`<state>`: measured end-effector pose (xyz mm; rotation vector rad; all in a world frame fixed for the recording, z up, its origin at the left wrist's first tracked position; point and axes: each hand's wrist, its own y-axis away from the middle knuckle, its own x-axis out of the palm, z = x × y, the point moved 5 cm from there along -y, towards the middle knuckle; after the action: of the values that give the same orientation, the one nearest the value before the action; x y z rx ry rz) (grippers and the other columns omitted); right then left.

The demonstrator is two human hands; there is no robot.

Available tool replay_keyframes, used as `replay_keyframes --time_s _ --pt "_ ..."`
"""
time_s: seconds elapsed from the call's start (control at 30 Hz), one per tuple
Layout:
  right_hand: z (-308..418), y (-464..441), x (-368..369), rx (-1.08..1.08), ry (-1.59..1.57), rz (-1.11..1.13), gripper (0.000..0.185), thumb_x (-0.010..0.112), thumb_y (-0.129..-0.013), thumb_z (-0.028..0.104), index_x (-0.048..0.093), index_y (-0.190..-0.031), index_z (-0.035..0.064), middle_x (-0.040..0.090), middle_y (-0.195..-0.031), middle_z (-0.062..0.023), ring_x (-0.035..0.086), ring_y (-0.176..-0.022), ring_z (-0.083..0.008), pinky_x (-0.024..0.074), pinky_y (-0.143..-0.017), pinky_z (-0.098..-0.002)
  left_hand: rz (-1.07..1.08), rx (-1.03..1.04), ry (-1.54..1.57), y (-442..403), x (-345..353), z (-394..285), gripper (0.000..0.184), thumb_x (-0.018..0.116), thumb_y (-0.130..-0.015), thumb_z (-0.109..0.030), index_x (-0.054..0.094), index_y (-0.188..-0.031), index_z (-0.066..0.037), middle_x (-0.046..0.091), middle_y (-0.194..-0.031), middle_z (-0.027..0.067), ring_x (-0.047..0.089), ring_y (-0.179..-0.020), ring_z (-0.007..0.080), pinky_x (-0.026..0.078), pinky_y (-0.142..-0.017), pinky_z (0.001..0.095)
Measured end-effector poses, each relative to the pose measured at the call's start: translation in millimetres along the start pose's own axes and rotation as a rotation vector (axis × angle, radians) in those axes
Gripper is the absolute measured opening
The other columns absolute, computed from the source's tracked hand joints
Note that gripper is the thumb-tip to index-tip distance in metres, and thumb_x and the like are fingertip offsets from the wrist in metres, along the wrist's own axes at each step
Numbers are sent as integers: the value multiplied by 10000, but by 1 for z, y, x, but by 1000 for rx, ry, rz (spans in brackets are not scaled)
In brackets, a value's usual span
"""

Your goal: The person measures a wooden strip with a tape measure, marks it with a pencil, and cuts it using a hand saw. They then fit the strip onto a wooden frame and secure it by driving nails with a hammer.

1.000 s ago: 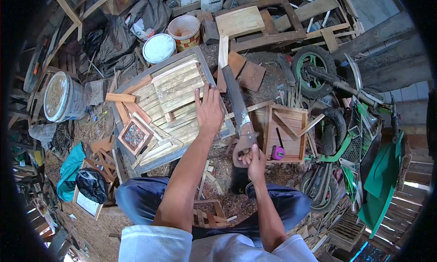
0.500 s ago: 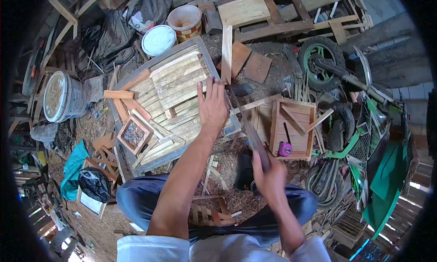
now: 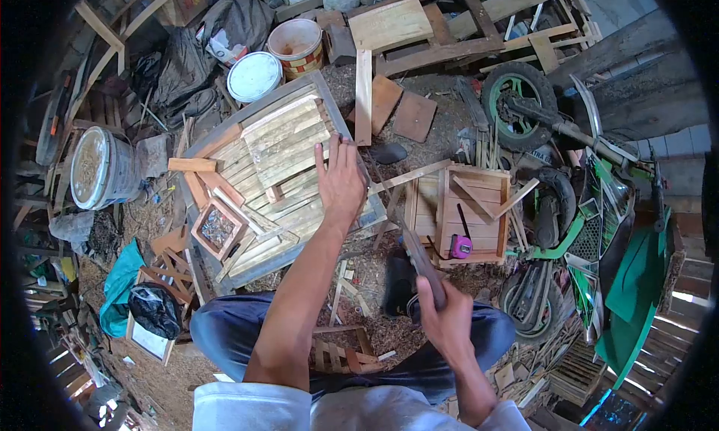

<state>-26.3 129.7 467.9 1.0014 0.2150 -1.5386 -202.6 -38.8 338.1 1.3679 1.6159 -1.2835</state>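
Ctr.: our L grip [image 3: 343, 187], fingers spread, on desk [image 3: 332, 101]; our R grip [image 3: 449, 319] wrapped round saw [image 3: 418, 254]. Ctr.-L: small frame [image 3: 206, 245], apparently assembled; wood pc. [image 3: 192, 164], apparently unjoined.

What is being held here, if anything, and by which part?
The right hand holds a saw by its handle end; the left hand rests spread over the wooden slats.

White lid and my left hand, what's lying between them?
Between the white lid and your left hand, the head view shows the gray rim of the slatted top and, on that top, a smaller slatted panel.
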Motion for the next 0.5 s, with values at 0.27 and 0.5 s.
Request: replay_keyframes --time_s 0.27,0.5 --pt "13 -61 39 -127 -36 -49 411 597 -924 351 635 -789 -35 542 -579 -211 587 -510 -299 452 -530 -393 17 18 -39 -4 2 -2 388 524 -841 -102 505 -1221 -29 517 -1305 113 340 -1363 252 152 -1170 501" --pt "-15 30 -12 -136 -47 -70 290 658 -890 263 692 -920 -23 572 -569 -205 614 -484 -320 475 -505 -363 -50 -3 11 -5 1 3 421 527 -814 -55 512 -1231 3 529 -1281 143 371 -1345 261 177 -1164 488"
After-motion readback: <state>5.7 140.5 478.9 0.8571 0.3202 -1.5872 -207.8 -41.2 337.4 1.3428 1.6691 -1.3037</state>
